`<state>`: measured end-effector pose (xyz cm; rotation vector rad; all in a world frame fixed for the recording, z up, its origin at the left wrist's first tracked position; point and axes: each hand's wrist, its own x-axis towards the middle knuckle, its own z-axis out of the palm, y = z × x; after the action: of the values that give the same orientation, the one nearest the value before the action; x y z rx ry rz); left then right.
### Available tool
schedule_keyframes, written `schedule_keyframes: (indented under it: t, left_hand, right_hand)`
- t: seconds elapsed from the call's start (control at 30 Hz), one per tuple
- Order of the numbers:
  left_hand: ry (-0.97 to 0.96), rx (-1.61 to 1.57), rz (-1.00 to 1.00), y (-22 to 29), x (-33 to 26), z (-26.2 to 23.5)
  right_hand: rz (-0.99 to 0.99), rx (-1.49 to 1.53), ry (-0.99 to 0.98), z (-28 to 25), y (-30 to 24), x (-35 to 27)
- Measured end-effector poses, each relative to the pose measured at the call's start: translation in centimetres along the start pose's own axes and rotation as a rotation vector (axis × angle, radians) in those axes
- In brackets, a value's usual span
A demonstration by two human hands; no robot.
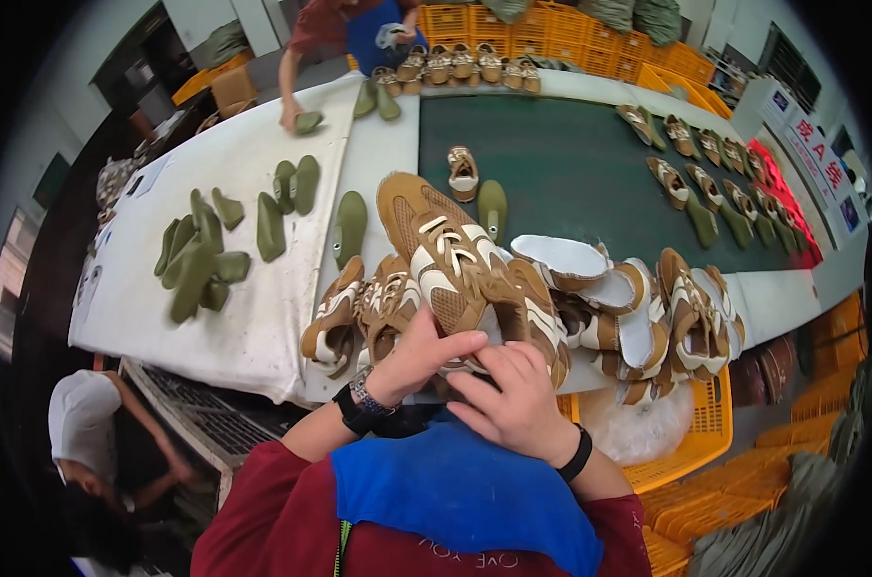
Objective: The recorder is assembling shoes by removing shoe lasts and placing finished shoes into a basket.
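A brown-and-white lace-up sneaker (446, 245) is held up before me, its toe pointing away and its heel toward me. My left hand (417, 356) grips the heel end from the left, thumb laid across the shoe's opening. My right hand (513, 396) is closed at the same heel from the right, fingertips at the collar; part of its grip is hidden. Beneath and beside the held shoe, more matching sneakers (332, 322) line the near table edge. One green shoe last (349, 229) lies left of the held shoe, another green last (492, 210) beyond it.
A green conveyor belt (561, 154) carries sneakers and lasts on its right side. Several loose lasts (200, 250) lie on the white-covered table (263, 361). A co-worker's hand (290, 115) touches a last at the far left. A yellow crate (710, 423) with clear plastic stands below right. Another person bends at lower left.
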<state>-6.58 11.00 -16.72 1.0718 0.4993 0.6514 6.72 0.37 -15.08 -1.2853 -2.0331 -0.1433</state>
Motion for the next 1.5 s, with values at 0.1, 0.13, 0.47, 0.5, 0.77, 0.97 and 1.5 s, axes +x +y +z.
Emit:
schedule_keyframes:
  t: [0.1, 0.13, 0.47, 0.5, 0.77, 0.97, 1.5]
  left_hand:
    - [0.203, 0.106, 0.256, -0.5, -0.8, -0.6]
    - [0.234, 0.099, 0.27, 0.5, -1.4, -0.6]
    - [0.456, 0.073, 0.259, 0.2, -6.0, -2.1]
    - [0.48, 0.073, 0.28, 0.1, -6.3, -2.3]
    - [0.516, 0.066, 0.313, 1.3, -7.1, -5.0]
    - [0.447, 0.032, 0.321, 2.4, -6.5, -6.6]
    - [0.308, 0.13, 0.235, 3.7, -4.1, -10.1]
  right_hand:
    - [0.062, 0.385, 0.14, -1.3, 2.3, -0.3]
    - [0.105, 0.358, 0.187, -2.1, 3.9, -0.3]
    - [0.278, -0.617, -0.795, 0.1, 20.7, -2.2]
    - [0.236, -0.69, -0.837, 0.6, 20.6, -2.4]
    - [0.21, -0.931, -0.513, -0.9, 18.2, -4.8]
    - [0.341, -0.823, -0.566, -0.7, 19.0, -4.7]
    - [0.852, -0.634, -0.066, 1.0, 5.0, -8.0]
